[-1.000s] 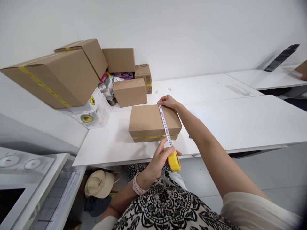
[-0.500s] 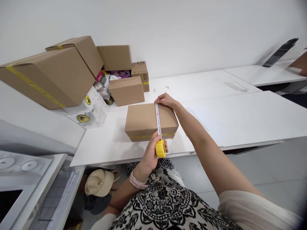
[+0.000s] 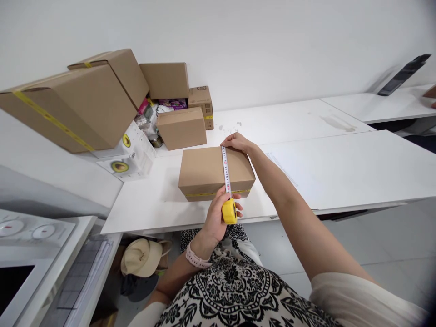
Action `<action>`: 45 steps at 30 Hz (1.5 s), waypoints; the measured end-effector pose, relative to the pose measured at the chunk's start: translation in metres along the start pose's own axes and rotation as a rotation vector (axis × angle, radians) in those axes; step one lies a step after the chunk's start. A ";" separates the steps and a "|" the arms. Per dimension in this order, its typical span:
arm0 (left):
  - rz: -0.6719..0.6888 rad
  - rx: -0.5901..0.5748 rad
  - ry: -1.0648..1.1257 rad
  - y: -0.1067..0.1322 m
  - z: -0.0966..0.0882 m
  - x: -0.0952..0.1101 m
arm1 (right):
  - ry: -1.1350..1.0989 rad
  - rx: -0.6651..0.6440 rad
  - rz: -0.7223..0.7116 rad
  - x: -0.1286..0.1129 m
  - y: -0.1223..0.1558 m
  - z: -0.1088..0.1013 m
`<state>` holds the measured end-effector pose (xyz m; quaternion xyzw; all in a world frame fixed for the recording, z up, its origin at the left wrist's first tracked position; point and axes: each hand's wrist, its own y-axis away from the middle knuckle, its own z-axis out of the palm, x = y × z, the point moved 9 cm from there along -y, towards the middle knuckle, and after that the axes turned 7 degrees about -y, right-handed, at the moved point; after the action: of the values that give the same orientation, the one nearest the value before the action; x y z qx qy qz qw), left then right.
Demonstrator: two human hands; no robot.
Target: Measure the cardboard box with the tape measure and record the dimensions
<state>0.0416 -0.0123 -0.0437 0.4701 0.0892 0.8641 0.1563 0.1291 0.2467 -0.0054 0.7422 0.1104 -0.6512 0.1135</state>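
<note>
Tape measure, yellow-cased with a white blade (image 3: 229,211), drawn across a plain brown cardboard box (image 3: 199,165)

Progress: blade (image 3: 225,167) extended across the box's top face, from its far edge towards the near one; spanning appears done. Reading the figures and running the blade back into the case would seem to be left; whether a reading has been taken cannot be told.

Left hand (image 3: 215,214): grasping the yellow case, just off the box's near side; a finger reaches up beside the blade near the box's front edge. Pale pink wrist strap (image 3: 196,257) behind it.

Right hand (image 3: 235,141): fingertips pinching the blade's free end at the box's far top edge.

Box: ahead of the left hand and just below the right, on a smooth white tabletop (image 3: 340,168). Matt, oblong, flat-topped; a strip of glossy yellow tape (image 3: 200,194) along the side facing the left hand.

Blade: narrow, ribbon-like, straight over the top; black and red figures, too small to read surely. Case: compact, rounded, smooth-looking.

Also present: second plain brown cardboard box (image 3: 182,131), beyond and left of the right hand; white sheet with faint print (image 3: 282,170), right of the right hand, beside the forearm.
</note>
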 end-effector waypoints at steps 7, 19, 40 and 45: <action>-0.046 0.079 0.083 -0.015 -0.013 -0.004 | 0.011 -0.047 0.030 0.001 0.001 0.005; -0.005 0.213 -0.023 -0.032 -0.033 -0.001 | 0.034 -0.031 0.010 0.002 -0.002 0.005; 0.450 0.706 -0.226 0.028 -0.209 0.072 | -0.257 0.675 -0.007 0.124 0.205 -0.039; 0.272 0.490 -0.255 0.001 -0.201 0.061 | -0.188 0.388 -0.017 0.129 0.212 0.015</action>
<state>-0.1585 0.0064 -0.1048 0.6059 0.2108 0.7640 -0.0691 0.1976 0.0429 -0.1300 0.6854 -0.0220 -0.7273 -0.0272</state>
